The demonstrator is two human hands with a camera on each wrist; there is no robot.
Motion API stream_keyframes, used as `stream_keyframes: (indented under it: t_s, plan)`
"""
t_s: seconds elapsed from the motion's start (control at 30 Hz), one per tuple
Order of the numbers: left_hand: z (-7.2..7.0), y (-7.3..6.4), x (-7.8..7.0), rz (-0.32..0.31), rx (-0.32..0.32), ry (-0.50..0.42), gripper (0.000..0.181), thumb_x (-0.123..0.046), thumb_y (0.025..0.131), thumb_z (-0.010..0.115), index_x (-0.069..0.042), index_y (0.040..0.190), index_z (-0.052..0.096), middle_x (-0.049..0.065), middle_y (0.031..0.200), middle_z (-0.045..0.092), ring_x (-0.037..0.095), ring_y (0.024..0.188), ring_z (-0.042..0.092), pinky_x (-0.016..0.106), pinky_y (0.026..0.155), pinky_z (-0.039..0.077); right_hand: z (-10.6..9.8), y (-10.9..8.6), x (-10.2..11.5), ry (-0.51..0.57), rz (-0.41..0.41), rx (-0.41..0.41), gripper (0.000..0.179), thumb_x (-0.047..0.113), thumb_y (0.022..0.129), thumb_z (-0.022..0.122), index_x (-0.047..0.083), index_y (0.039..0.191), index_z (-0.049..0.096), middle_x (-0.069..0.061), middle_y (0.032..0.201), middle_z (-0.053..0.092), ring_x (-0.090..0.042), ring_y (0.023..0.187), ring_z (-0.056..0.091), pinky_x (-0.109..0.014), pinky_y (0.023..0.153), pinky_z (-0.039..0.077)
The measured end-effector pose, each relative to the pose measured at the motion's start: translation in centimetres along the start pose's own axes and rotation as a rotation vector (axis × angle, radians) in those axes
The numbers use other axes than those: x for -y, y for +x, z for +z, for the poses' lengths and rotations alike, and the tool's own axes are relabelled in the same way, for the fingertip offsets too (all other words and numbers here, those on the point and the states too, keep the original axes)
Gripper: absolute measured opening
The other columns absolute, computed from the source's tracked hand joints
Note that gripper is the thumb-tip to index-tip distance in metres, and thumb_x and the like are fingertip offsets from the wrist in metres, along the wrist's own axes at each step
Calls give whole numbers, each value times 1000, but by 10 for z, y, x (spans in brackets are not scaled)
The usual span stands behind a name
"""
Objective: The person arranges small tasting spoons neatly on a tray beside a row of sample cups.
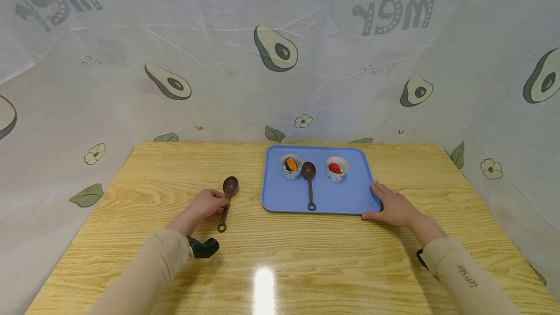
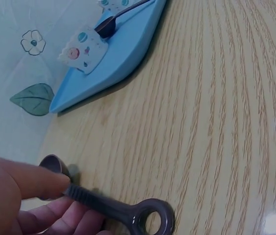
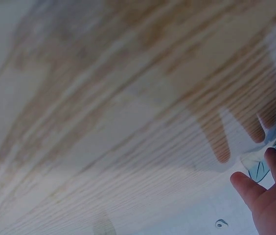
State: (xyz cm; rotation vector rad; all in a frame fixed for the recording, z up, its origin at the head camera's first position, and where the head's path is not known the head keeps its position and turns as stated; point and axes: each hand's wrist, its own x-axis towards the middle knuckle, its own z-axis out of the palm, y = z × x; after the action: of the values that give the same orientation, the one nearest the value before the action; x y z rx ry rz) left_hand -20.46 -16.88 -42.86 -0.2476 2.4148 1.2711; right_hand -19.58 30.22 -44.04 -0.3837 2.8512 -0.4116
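My left hand (image 1: pixel 209 203) pinches the handle of a dark brown spoon (image 1: pixel 230 186) left of the blue tray (image 1: pixel 277 198). In the left wrist view, thumb and fingers meet on the ribbed handle (image 2: pixel 96 199), and its ring end sticks out free. At the tray's right front corner my right hand (image 1: pixel 392 208) rests with fingers spread along the edges. A second brown spoon (image 1: pixel 309 171) lies on the tray between two small patterned cups. The left cup (image 1: pixel 290 175) holds an orange-and-black piece (image 1: pixel 291 164), the right cup (image 1: pixel 336 177) a red one (image 1: pixel 335 168).
A light wood-grain table (image 1: pixel 306 256) carries everything. Behind it and at the sides hangs a pale cloth (image 1: pixel 227 77) printed with avocados, leaves and flowers. A bright glare (image 1: pixel 264 288) shows near the front. The right wrist view is mostly blurred table surface.
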Motion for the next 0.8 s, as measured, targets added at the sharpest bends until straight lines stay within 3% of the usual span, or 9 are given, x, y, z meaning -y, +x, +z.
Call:
stream_keyframes:
  t_s: [0.3, 0.8]
  plan:
    - [4, -1, 0, 19, -14, 27, 27, -3, 89, 53, 13, 111, 52, 18, 91, 58, 14, 69, 58, 30, 62, 55, 1, 0, 2, 0, -6, -3, 103, 61, 77, 63, -8, 144, 25, -29, 150, 21, -49, 134, 25, -69, 104, 22]
    - [5, -4, -4, 32, 33, -78, 28, -4, 91, 53, 11, 114, 51, 15, 95, 59, 13, 74, 59, 32, 67, 56, 1, -3, 1, 13, -23, -7, 102, 58, 78, 64, -8, 144, 23, -30, 150, 19, -50, 134, 25, -64, 104, 29]
